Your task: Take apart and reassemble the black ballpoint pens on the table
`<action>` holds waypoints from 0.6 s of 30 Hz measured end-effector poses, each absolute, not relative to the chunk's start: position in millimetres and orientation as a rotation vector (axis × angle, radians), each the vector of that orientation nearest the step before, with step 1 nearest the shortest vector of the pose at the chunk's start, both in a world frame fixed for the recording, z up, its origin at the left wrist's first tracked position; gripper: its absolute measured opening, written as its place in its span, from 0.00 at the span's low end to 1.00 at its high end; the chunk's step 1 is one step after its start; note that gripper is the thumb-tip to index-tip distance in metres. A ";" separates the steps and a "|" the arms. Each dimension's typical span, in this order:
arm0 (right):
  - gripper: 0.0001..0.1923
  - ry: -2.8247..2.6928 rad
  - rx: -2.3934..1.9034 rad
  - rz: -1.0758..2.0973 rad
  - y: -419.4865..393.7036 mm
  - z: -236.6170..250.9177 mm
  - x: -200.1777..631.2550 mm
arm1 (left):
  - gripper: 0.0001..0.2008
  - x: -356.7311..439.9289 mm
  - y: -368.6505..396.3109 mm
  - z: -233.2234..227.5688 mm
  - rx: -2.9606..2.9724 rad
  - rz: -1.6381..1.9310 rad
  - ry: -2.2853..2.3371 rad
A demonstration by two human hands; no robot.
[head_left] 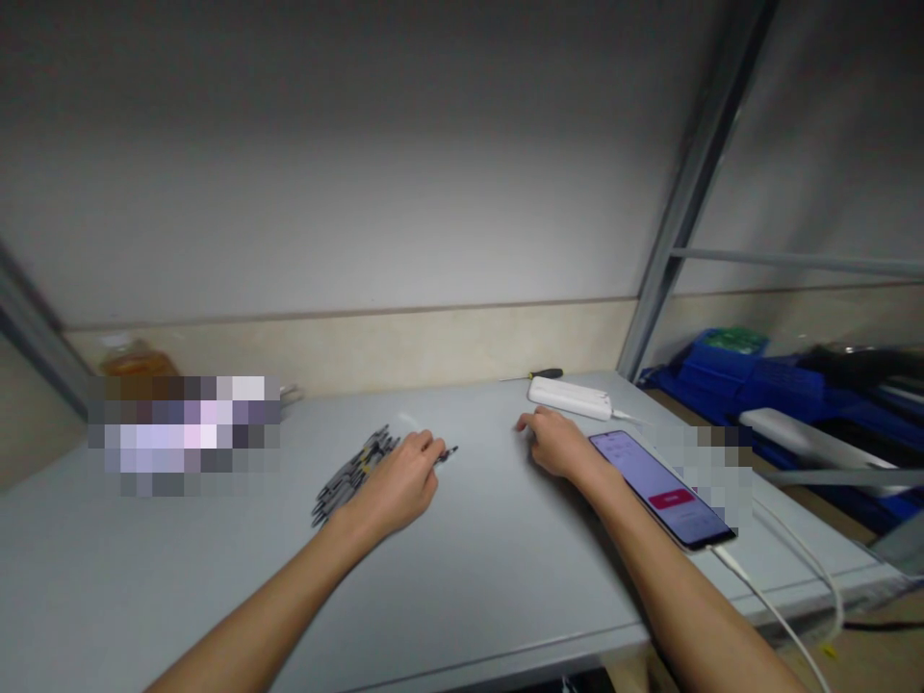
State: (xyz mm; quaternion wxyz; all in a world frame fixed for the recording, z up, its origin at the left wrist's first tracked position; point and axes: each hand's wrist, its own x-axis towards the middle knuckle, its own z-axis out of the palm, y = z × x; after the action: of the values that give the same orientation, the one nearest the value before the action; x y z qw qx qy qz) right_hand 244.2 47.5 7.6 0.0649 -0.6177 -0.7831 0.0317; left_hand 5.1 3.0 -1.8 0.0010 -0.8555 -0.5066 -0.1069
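Observation:
My left hand [410, 478] is closed in a pinch on a slim pen [451, 452], whose dark tip sticks out to the right of the fingers. Beneath and left of that hand lies a pile of similar grey and black pens [346, 484], partly covered by the wrist and fingers. To the right, my right hand [557, 441] is low over the table, its index finger reaching left and the other fingers bent. Nothing shows in it. A phone [660, 486] with a lit screen lies just beside the right forearm, a white cable plugged into its near end.
A white power strip [570, 397] and a screwdriver [547, 373] lie near the wall behind my right hand. A jar with amber contents [137, 361] stands at the far left beside a blurred-out patch. Blue bins [711, 361] sit beyond the metal frame [668, 231] at right.

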 end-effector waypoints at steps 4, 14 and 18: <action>0.24 -2.341 -1.907 0.061 47.7 11.0 247.5 | 0.11 5.0 2.3 2.1 -2.631 -0.277 -1.628; 0.23 -2.253 -2.030 0.022 47.9 17.6 254.3 | 0.12 3.6 2.1 4.3 -2.602 -0.245 -1.696; 0.24 -2.191 -2.044 0.078 50.5 14.1 259.2 | 0.12 2.1 2.9 2.4 -2.586 -0.230 -1.691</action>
State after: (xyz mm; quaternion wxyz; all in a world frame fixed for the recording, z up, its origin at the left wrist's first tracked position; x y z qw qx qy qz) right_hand 259.2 50.5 14.1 0.0719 -0.6803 -0.7290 0.0259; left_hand 2.1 2.9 2.4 0.0218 -0.8345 -0.5456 -0.0742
